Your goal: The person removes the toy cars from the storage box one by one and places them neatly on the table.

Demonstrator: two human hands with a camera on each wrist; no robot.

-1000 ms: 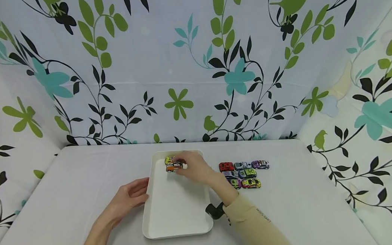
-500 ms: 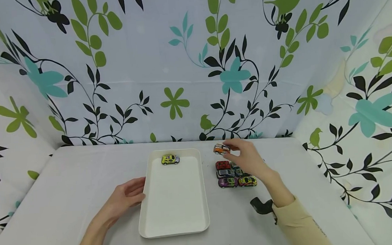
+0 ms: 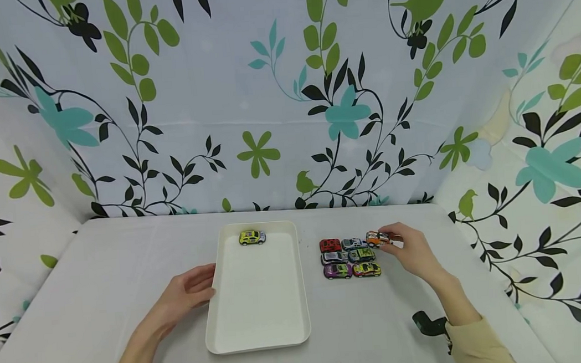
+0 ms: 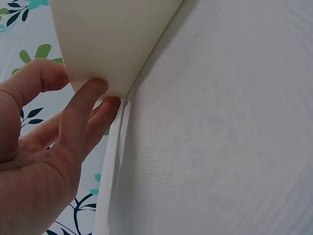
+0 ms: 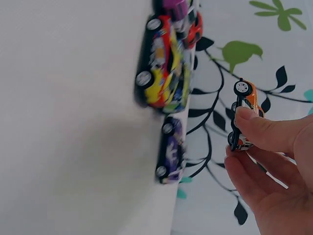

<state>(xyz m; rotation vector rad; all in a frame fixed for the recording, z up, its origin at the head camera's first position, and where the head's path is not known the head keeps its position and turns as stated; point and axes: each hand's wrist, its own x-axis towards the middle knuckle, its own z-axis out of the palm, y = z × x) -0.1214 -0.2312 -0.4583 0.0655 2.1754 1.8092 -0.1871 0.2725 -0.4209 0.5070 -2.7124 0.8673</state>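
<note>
My right hand [image 3: 414,251] pinches an orange-and-white toy car [image 3: 376,239] between thumb and fingertips, held raised over the right end of the back row of toy cars. In the right wrist view a purple toy car [image 5: 172,151] stands on the table below it; the hand and held car mostly hide it in the head view. My left hand [image 3: 184,292] rests at the left side of a white tray [image 3: 258,345], fingertips against its outer wall [image 4: 110,46]. A yellow toy car [image 3: 252,237] sits inside at the tray's far end.
Right of the tray several toy cars stand close together in rows, among them a red car [image 3: 330,245], a purple-and-green car [image 3: 337,271] and a yellow-and-red car [image 3: 367,269]. A patterned curtain [image 3: 180,99] hangs behind the white table [image 3: 139,240].
My right hand has carried the orange-and-white car out of the tray, rightward past the grouped cars to their right end. The left hand has stayed at the tray.
</note>
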